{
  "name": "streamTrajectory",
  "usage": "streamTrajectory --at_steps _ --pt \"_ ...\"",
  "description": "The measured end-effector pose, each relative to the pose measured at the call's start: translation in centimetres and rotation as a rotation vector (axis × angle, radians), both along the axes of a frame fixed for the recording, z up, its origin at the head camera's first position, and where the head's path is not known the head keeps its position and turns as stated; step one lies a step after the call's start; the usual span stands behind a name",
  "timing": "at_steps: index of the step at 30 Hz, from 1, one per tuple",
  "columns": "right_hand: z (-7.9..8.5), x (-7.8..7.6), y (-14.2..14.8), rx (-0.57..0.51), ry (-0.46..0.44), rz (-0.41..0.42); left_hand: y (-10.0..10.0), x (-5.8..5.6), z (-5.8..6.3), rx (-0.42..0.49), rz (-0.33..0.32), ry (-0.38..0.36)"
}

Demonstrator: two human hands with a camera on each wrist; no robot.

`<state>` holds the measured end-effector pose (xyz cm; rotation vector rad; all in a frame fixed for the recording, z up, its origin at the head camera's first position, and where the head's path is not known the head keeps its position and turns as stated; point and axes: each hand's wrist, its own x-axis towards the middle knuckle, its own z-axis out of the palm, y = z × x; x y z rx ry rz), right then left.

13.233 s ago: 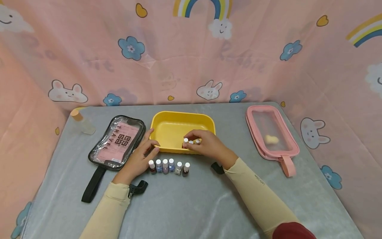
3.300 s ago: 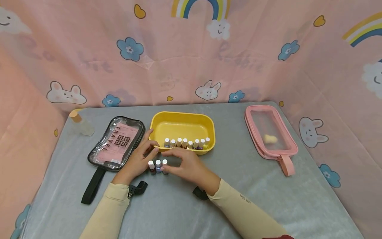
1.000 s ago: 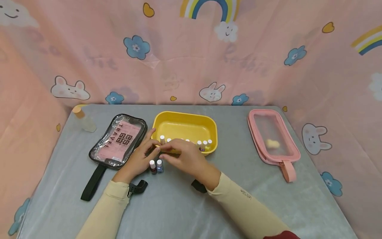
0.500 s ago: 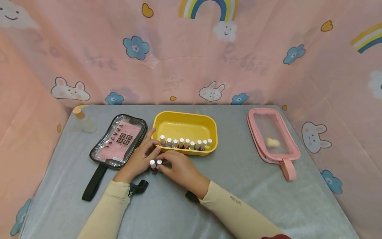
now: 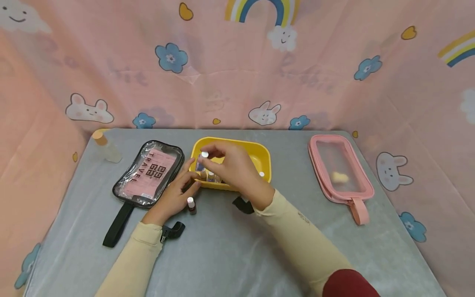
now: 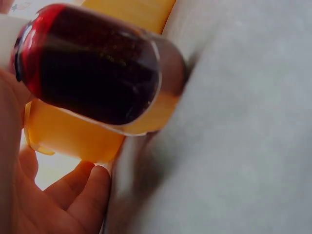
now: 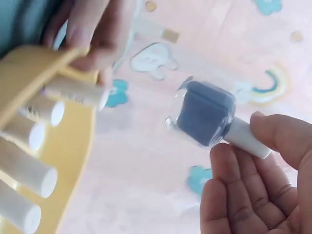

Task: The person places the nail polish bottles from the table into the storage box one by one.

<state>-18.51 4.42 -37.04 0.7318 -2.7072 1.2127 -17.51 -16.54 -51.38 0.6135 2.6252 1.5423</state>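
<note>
My right hand (image 5: 235, 167) pinches the white cap of a blue nail polish bottle (image 7: 204, 114), held over the left part of the yellow tray (image 5: 264, 154). Along the tray's front wall stands a row of nail polish bottles (image 5: 210, 176) with white caps, largely hidden behind that hand in the head view. My left hand (image 5: 172, 198) grips the tray's front left corner, its fingers at the rim. Just in front of the tray, beside the left hand, a dark red nail polish bottle (image 5: 191, 206) stands upright on the cloth; it looms large in the left wrist view.
To the left lies a clear black-edged travel pouch (image 5: 148, 173) with a black strap. Behind it stands a frosted bottle (image 5: 109, 150) with a wooden-looking cap. A pink see-through pouch (image 5: 339, 165) is at the right. Pink printed fabric (image 5: 222, 74) hangs behind the table.
The right hand has lifted the blue bottle from the table and carried it up over the tray. The loose row has shrunk to one dark red bottle; the tray's row has grown. Left hand unchanged.
</note>
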Motion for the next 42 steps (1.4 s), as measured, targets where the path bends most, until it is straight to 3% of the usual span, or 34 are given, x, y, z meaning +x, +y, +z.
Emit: streamTrajectory --at_steps 5,10,20,31,42 --pt "-0.9 -3.3 -1.0 0.036 -0.130 -0.012 0.0 0.2 0.1 0.002 -0.004 -0.001" --pt "-2.6 -4.5 -1.9 0.154 -0.173 -0.027 0.1 0.1 0.0 0.012 -0.017 0.011" --pt "-4.3 -4.5 -2.8 0.196 -0.277 -0.013 0.0 0.0 0.2 0.006 -0.019 0.015" --pt "-4.4 -4.4 -2.5 0.228 -0.326 0.053 0.1 0.1 0.0 -0.004 -0.009 0.009" --pt "-4.2 -4.4 -2.3 0.232 -0.352 0.037 0.0 0.1 0.1 -0.004 -0.013 0.003"
